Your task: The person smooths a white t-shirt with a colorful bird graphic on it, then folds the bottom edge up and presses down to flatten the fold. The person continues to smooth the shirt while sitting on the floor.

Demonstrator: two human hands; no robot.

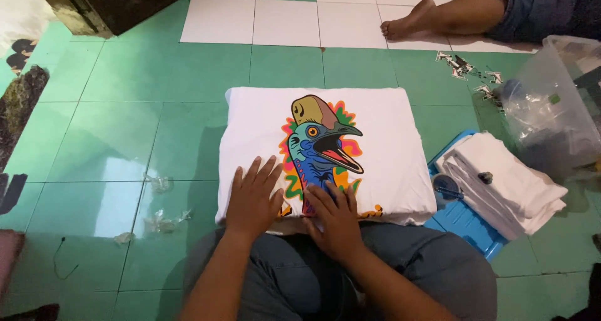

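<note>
Both hands flat, no grip closed on anything: left hand (252, 199) and right hand (335, 218) press palms-down on the near edge of the white shirt (382, 146), fingers spread (likely to smooth it). Shirt lies folded on the green tile floor (113, 139), bird print (319, 149) up. More folded cloth (507, 183) sits right, on a blue tray (460, 218).

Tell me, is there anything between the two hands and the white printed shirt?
Nothing visible is. The left hand and right hand both lie flat, directly on the near edge of the folded white shirt, fingers spread.
</note>
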